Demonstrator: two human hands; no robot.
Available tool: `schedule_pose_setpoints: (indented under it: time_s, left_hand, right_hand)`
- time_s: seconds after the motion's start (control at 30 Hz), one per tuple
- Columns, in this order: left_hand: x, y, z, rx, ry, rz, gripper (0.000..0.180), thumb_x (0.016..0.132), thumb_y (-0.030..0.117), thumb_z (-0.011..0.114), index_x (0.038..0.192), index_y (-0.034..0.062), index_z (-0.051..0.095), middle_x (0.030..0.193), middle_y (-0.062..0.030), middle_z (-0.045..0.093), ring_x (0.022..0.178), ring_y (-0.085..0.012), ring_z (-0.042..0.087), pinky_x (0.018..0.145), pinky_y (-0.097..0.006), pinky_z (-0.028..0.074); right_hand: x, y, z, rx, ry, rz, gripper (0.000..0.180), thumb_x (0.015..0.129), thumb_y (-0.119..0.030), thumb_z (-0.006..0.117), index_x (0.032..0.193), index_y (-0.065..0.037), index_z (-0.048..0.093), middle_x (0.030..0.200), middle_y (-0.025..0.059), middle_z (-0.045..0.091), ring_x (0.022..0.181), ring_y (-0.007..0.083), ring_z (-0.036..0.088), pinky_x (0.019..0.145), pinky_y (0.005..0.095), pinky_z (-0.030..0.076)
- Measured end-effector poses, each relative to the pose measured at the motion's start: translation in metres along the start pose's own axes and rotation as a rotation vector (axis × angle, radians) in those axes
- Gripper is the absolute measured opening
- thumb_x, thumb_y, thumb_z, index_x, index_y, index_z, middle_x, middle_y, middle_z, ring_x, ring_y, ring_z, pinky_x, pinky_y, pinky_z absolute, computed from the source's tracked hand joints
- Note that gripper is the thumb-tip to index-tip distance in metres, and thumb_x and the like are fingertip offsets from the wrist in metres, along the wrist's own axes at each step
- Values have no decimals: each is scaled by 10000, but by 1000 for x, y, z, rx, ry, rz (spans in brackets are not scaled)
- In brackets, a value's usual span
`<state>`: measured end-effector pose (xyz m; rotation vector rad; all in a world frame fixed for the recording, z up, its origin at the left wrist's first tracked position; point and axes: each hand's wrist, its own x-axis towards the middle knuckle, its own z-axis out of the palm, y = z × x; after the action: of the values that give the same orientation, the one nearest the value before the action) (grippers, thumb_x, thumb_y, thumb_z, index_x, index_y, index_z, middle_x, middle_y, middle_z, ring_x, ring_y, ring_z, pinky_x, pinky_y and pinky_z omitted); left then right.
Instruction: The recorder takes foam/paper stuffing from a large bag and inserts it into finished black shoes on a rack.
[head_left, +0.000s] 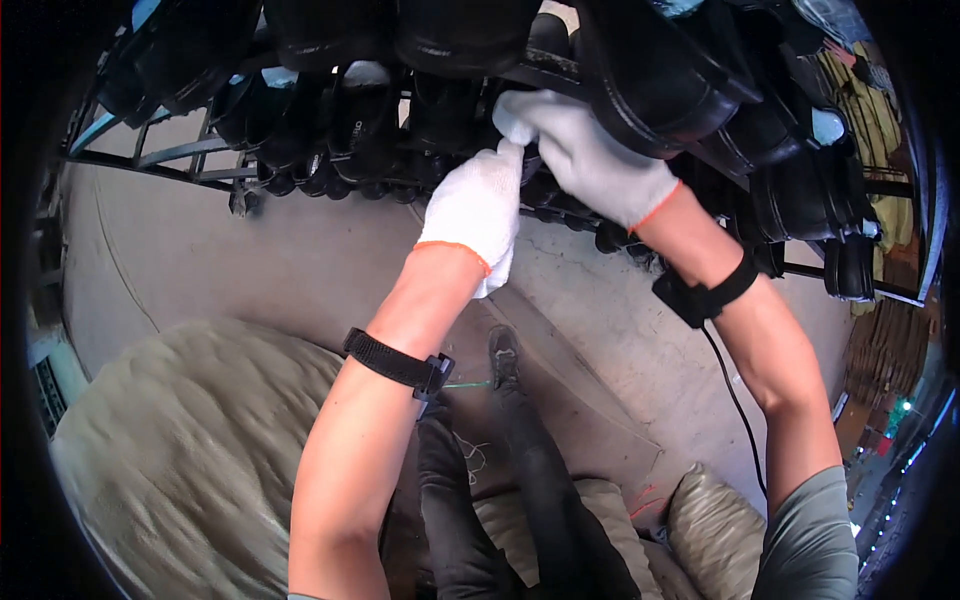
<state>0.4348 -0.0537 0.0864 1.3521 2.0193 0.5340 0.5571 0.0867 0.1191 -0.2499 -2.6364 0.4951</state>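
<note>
Both hands wear white knit gloves with orange cuffs and come together below a row of black shoes on a rack. My left hand [476, 205] is closed, one fingertip pointing up to a pale bluish-white piece [513, 127]. Bent over that piece from the right is my right hand [590, 155], its fingers curled and partly blurred. I cannot make out what the piece is or which hand grips it. A large black shoe [655, 75] hangs just above my right hand, and another black shoe [440, 110] is near my left.
The dark metal rack [190, 150] carries several tiers of black shoes, some with pale blue-white stuffing. A big tan woven sack [200, 450] bulges at the lower left. A smaller sack [715, 525] lies at the lower right. A black cable [738, 400] runs from my right wrist strap.
</note>
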Motion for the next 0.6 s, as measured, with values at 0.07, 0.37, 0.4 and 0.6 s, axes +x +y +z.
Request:
schedule_pose_setpoints:
  time_s: [0.07, 0.37, 0.4, 0.6]
  left_hand:
    - [0, 3, 3, 86, 29, 50, 221, 1041, 78, 561, 1240, -12, 593, 1167, -303, 715, 1139, -491, 697, 963, -554, 563]
    - [-4, -6, 8, 206, 88, 130, 351, 921, -25, 629, 1268, -16, 572, 1131, -299, 712, 1085, -499, 711, 942, -568, 582]
    - [-4, 2, 10, 245, 65, 145, 359, 907, -39, 623, 1262, -14, 570, 1127, -300, 712, 1085, -496, 713, 935, -567, 586]
    - [-4, -3, 11, 253, 107, 187, 344, 903, -35, 614, 1245, -6, 591, 1113, -304, 696, 1069, -505, 705, 927, -555, 583]
  right_hand:
    - [-12, 5, -5, -102, -73, 28, 404, 949, -7, 595, 1327, -37, 735, 1207, 220, 779, 1117, 386, 750, 1016, 429, 584]
    - [-2, 0, 3, 101, -118, 124, 312, 931, -15, 650, 1223, -39, 760, 1041, 157, 778, 959, 323, 742, 889, 411, 589]
    - [-10, 3, -2, -37, 24, -26, 326, 928, -1, 655, 1233, -44, 761, 1043, 136, 773, 953, 307, 733, 883, 408, 584]
    - [12, 13, 19, 133, 60, 252, 176, 1071, -232, 680, 1139, -91, 761, 996, 89, 775, 946, 286, 732, 866, 418, 586]
